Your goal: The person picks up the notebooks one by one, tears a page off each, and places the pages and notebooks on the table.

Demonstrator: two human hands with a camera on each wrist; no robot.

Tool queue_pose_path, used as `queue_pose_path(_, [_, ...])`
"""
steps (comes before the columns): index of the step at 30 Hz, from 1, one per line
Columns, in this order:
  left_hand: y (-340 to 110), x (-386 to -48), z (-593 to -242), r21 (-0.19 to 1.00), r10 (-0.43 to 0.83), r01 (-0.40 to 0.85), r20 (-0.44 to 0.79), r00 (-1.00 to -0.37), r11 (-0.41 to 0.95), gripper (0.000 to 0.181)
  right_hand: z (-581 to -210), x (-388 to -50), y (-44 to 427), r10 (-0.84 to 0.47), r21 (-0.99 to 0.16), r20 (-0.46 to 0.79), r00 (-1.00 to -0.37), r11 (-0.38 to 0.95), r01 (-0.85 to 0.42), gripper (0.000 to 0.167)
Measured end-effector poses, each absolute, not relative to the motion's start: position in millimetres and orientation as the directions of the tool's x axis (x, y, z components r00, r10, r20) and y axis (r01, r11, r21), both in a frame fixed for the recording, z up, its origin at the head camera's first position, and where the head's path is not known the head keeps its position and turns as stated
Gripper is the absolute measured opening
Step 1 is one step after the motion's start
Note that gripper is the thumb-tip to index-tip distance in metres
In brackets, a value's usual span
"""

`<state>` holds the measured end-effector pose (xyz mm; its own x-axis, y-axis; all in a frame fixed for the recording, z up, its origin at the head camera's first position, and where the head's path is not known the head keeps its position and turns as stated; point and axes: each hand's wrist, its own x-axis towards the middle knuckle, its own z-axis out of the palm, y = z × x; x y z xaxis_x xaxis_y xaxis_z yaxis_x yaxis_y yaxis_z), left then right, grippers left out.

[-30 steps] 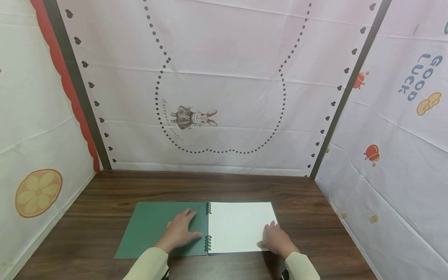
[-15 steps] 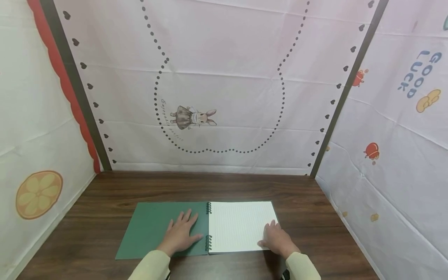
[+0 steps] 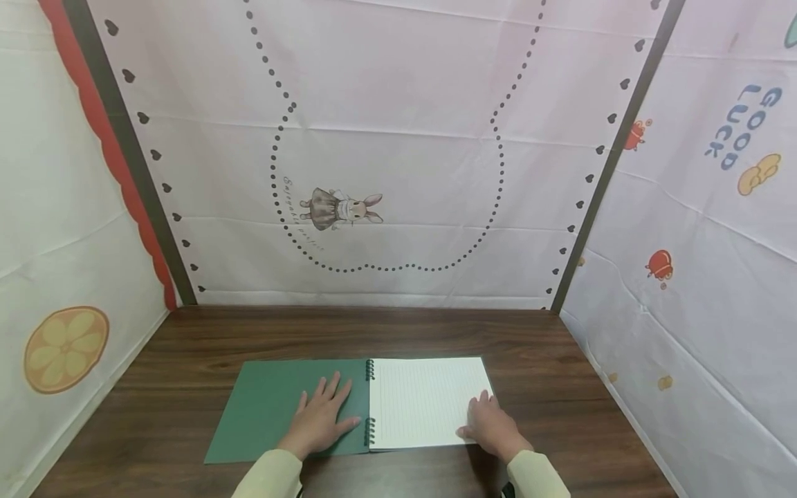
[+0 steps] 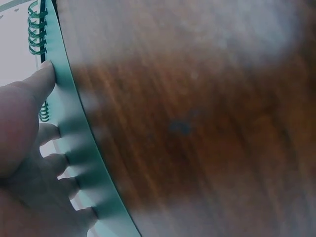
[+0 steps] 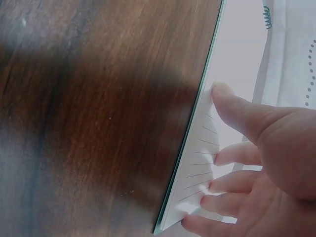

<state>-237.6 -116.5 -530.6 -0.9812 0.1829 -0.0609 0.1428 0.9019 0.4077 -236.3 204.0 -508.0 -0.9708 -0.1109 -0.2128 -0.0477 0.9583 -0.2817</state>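
Observation:
A spiral notebook lies open in the head view, with its green cover (image 3: 258, 408) on the left and a lined white page (image 3: 420, 398) on the right. Black-looking ring coils (image 3: 370, 431) join the two halves. My left hand (image 3: 316, 423) rests on the cover with fingers spread and the thumb pointing toward the coils. On the page's lower right part, my right hand (image 3: 493, 425) touches the paper with its fingertips and thumb. The right wrist view shows those fingers (image 5: 232, 180) slightly bent on the lined paper, pinching nothing.
The notebook lies on a dark wooden table (image 3: 373, 332). Printed white cloth walls enclose it at the back (image 3: 398, 173), left (image 3: 68, 228) and right (image 3: 716, 297). Grey strips mark the back corners.
My left hand, raised a little with its fingers closer together a second ago, has spread its fingers and settled flat on the green cover. The right hand has stayed in place.

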Motion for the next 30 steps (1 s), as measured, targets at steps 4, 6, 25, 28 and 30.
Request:
queue_pose_path(4, [-116.8,-236.9,-529.8,0.409,0.183,0.140,-0.066,-0.981,0.902,0.072,-504.6,-235.3,201.8,-0.100,-0.290,-0.214,-0.972,0.956,-0.035,0.061])
queue_pose_path(6, [-116.9,-236.7,-529.8,0.408,0.183,0.141,-0.064,-0.981,0.902,0.072,-503.6,-234.6,200.5,-0.100,-0.287,-0.198,-0.975,0.957,-0.040,0.055])
queue_pose_path(25, [-117.6,-236.7,-530.8,0.426,0.191,0.153,-0.048,-0.980,0.892,0.071,-507.0,-233.1,194.9,0.026,-0.394,0.004,-1.000,0.919,0.022,0.048])
queue_pose_path(28, [-117.4,-236.2,-530.5,0.427,0.193,0.156,-0.044,-0.980,0.891,0.071,-508.2,-232.1,198.1,0.067,-0.420,0.056,-0.996,0.907,0.038,0.049])
queue_pose_path(30, [-117.4,-236.4,-531.0,0.427,0.193,0.155,-0.047,-0.980,0.891,0.071,-510.6,-233.1,201.8,0.109,-0.448,0.087,-0.990,0.892,0.059,0.046])
